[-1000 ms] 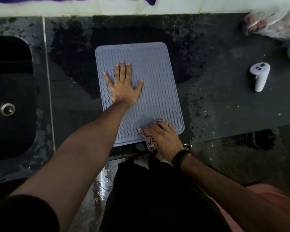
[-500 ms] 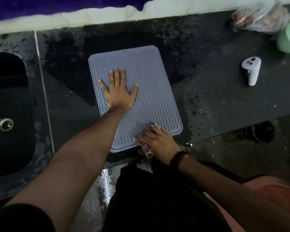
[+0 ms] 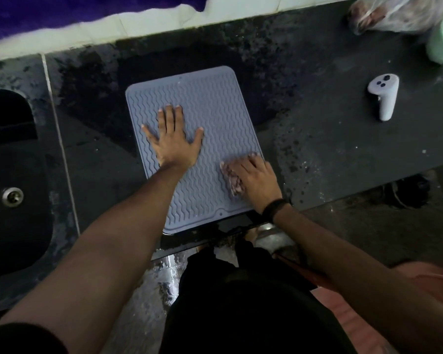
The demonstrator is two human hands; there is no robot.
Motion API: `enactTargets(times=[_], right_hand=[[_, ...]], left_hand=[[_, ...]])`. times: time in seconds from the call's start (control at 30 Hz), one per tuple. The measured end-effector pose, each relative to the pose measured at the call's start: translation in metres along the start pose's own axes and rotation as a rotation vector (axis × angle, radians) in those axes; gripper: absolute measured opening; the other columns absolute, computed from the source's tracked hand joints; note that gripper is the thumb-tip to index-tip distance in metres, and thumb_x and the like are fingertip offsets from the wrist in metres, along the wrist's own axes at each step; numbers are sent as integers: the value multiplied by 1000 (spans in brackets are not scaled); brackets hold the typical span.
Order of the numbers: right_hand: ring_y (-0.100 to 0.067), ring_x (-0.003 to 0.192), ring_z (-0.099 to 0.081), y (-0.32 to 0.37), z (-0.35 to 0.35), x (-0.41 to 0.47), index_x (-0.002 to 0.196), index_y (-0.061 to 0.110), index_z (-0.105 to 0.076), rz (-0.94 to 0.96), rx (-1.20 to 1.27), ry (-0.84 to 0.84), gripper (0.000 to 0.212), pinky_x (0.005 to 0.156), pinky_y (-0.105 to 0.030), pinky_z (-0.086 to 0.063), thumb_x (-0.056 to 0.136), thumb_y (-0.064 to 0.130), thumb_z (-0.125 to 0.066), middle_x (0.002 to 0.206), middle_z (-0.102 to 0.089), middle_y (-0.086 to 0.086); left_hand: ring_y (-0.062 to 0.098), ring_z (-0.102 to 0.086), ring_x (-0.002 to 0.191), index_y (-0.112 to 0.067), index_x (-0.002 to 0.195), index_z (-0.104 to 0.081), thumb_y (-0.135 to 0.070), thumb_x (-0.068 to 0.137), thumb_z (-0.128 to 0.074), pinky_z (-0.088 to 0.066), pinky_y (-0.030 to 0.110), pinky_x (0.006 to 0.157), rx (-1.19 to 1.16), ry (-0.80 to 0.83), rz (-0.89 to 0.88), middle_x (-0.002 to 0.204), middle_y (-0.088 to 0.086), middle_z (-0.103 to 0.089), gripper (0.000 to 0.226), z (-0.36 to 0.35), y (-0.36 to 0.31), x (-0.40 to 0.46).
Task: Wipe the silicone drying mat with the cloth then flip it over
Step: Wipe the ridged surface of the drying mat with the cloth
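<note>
Grey-blue silicone drying mat (image 3: pixel 210 118) lies flat on the dark wet countertop (image 3: pixel 330 149), ribbed side up, its long axis running from the near counter edge toward the tiled back wall, slightly tilted so the far end leans left. Its near left corner just reaches the counter's front lip.

Left hand (image 3: pixel 174 144) is spread flat, fingers straight, palm down on the mat's middle-left, pinning it; it grips nothing. Right hand (image 3: pixel 256 180) presses down on a bunched pinkish cloth (image 3: pixel 232 178), fingers curled over it, at the mat's near right side, close to the right edge. The cloth pokes out on the hand's left, touching the ribs.

Key relation: from the cloth, the unwiped stretch of mat lies ahead and to the left, along the long axis toward the wall. The left hand sits between the cloth and the far left part, so strokes up the right side look free, while the left side likely needs the pinning hand shifted. Judging by position, wiping is mid-way; the flip is not yet done. For the flip, the right hand is nearer the right long edge and the near short edge.

Sink (image 3: pixel 13 175) is well apart to the left; a white controller (image 3: pixel 384 98) is well apart to the right.
</note>
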State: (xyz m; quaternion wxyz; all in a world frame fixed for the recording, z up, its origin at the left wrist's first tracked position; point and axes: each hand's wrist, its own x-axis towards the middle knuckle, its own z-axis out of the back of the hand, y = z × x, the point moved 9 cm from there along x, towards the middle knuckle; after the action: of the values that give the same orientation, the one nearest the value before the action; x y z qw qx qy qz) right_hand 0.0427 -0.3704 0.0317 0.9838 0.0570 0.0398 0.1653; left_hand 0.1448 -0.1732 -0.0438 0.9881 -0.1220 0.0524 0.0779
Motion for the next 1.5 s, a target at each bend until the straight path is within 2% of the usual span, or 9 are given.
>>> enactTargets(times=[0.2, 0.43, 0.57, 0.73, 0.83, 1.1, 1.27, 1.37, 1.5], right_hand=[[-29, 103, -57, -11, 6, -40, 112, 20, -67, 81, -16, 110, 32, 79, -37, -42, 81, 16, -61, 112, -68, 2], [-30, 117, -46, -31, 5, 73, 127, 16, -57, -70, 34, 90, 45, 92, -40, -37, 83, 15, -59, 126, -60, -5], [-32, 114, -47, -34, -6, 79, 122, 14, -60, -54, 6, 107, 38, 93, -42, -37, 84, 17, -60, 122, -61, -7], [-30, 103, -57, -41, 0, 12, 110, 20, -67, 39, 1, 43, 33, 89, -40, -44, 78, 19, -60, 109, -67, -1], [-28, 95, -59, -42, 9, -25, 105, 20, -70, 103, -30, -15, 35, 81, -37, -45, 82, 20, -44, 105, -69, 1], [-32, 107, -54, -2, 17, 16, 112, 17, -66, 101, 97, 88, 53, 86, -41, -42, 61, 14, -78, 109, -66, -5], [-28, 121, -43, 87, -1, 18, 129, 17, -55, 324, 102, 172, 49, 101, -41, -35, 81, 13, -60, 126, -57, -3], [-27, 123, -41, 86, -18, 1, 134, 20, -51, 329, 36, 206, 43, 112, -42, -26, 91, 17, -43, 130, -53, -1], [-26, 119, -49, 65, -14, -33, 127, 25, -57, 364, -8, 180, 37, 106, -38, -33, 91, 23, -48, 126, -58, 4]], left_hand=[[23, 3, 159, -19, 165, -8, -72, 99, -22, 8, 65, 121, -8, -26, -10, 173, 6, -1, 86, 0, -1, -1], [27, -12, 158, -12, 162, -26, -64, 104, -22, 5, 65, 122, 106, 0, -119, 170, 11, -19, 78, 6, -24, -17], [20, 0, 159, -25, 165, -7, -75, 98, -10, 24, 65, 114, 176, 150, -62, 173, 2, -1, 84, -6, -30, -24], [17, 10, 158, -29, 164, 2, -79, 95, -6, 25, 65, 112, 167, 203, -16, 172, -1, 10, 85, -6, -27, -22], [18, 10, 158, -29, 165, -1, -80, 95, -17, 20, 60, 118, 105, 303, -21, 172, -1, 11, 88, -4, -31, -20], [15, 9, 158, -28, 166, -3, -74, 85, -62, 18, 52, 122, 49, 342, -17, 173, -2, 9, 109, 42, 47, -51], [13, 8, 158, -32, 165, 0, -77, 80, -65, 13, 58, 123, 17, 409, 23, 172, -4, 13, 117, 23, 76, -69], [11, 7, 158, -37, 164, 0, -81, 76, -64, 13, 59, 122, 11, 400, 22, 172, -7, 12, 117, 20, 79, -67], [10, 9, 158, -36, 164, -1, -79, 76, -66, 15, 58, 121, -39, 390, 21, 172, -7, 13, 117, 19, 81, -67]])
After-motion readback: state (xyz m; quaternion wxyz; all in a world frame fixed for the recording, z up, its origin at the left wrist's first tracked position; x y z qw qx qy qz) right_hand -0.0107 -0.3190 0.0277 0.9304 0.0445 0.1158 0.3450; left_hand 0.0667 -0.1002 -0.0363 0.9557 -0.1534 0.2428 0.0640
